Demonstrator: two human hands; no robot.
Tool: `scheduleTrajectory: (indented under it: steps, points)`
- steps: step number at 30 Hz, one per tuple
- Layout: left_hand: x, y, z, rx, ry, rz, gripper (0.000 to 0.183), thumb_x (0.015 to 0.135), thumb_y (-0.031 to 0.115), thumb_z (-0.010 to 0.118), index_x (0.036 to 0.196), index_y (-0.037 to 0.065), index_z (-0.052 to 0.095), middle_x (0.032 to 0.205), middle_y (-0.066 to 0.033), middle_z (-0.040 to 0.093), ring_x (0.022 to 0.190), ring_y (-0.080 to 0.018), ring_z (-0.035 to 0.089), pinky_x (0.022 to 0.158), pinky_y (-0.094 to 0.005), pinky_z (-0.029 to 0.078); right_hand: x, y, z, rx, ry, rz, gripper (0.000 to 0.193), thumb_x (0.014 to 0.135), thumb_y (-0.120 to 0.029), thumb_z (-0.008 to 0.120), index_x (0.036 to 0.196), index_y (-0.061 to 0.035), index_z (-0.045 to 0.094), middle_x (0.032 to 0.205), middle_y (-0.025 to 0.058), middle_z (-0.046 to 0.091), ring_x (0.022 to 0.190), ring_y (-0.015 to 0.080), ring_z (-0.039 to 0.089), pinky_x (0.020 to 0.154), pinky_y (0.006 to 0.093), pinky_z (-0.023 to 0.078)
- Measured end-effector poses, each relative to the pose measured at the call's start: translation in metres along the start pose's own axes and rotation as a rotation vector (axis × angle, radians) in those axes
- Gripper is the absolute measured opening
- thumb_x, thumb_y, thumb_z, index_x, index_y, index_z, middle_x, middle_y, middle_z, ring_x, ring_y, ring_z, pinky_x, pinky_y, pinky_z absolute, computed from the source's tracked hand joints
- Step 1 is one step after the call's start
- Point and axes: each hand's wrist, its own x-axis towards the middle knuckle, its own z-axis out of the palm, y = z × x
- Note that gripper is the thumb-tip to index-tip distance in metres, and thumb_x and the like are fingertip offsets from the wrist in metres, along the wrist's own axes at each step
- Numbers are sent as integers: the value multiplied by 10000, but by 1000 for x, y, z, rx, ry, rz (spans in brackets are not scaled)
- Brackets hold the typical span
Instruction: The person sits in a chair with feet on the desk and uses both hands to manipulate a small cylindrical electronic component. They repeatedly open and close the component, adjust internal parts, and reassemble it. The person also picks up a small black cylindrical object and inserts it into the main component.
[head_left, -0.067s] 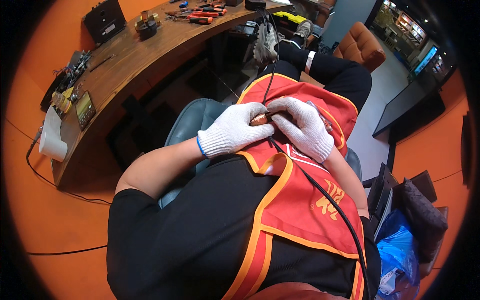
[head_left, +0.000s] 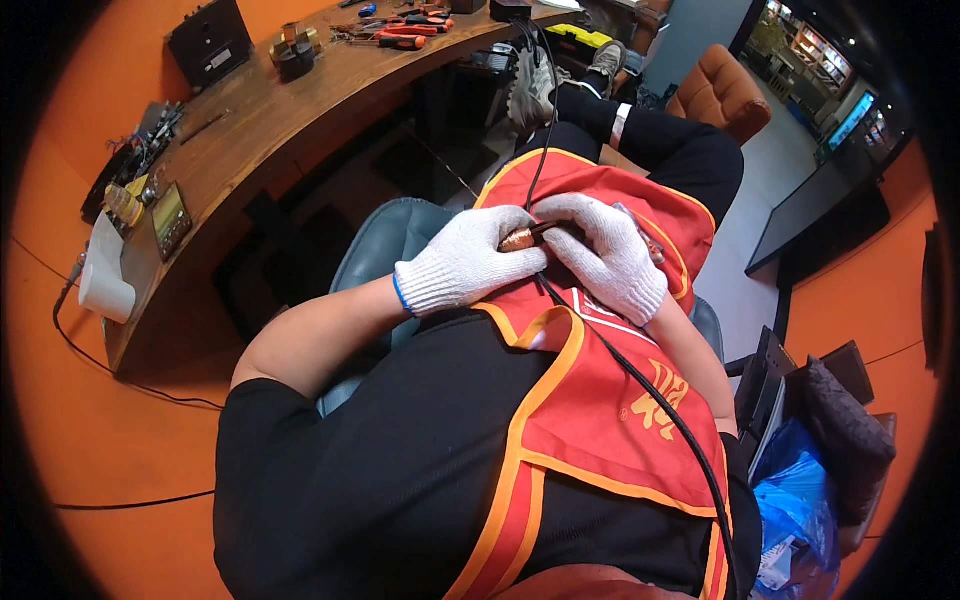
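Both hands wear white knitted gloves and meet over my lap. My left hand [head_left: 480, 258] is closed around a small copper-coloured coil [head_left: 517, 240], which looks like wound wire. Its far end is hidden by the fingers. My right hand [head_left: 605, 255] pinches beside it, fingertips bent toward the coil's right end, where a thin dark piece shows; what exactly those fingers hold is hidden. A black cable [head_left: 546, 150] comes down from the bench top to the hands. Another black cable [head_left: 660, 385] runs below them across the red apron [head_left: 620, 415].
A curved wooden bench [head_left: 300, 110] lies at the left, with orange-handled pliers [head_left: 402, 41], a tape roll [head_left: 295, 52] and a phone-like device [head_left: 171, 220]. At the right are a brown chair [head_left: 718, 92], a dark cushion [head_left: 845, 430] and a blue plastic bag [head_left: 800, 490].
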Motion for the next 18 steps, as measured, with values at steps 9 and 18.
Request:
scheduleTrajectory:
  steps: [9,18]
  points:
    - [3,-9,2,-66,-22,35,467,967,359,769,1242,-16,732,1116,-199,783,1034,-267,767,954,-379,578,4,5,0,-19,-70,-104,210,1042,-75,685,1233,7,714,1041,120,765,940,201,745,886,317,585]
    - [1,-8,1,-36,-65,-31,477,960,348,768,1252,-27,721,1105,-183,778,1030,-245,751,964,-366,569,1,-2,-3,-64,-132,37,262,1022,-79,718,1271,2,710,1120,117,783,1000,192,748,941,321,587]
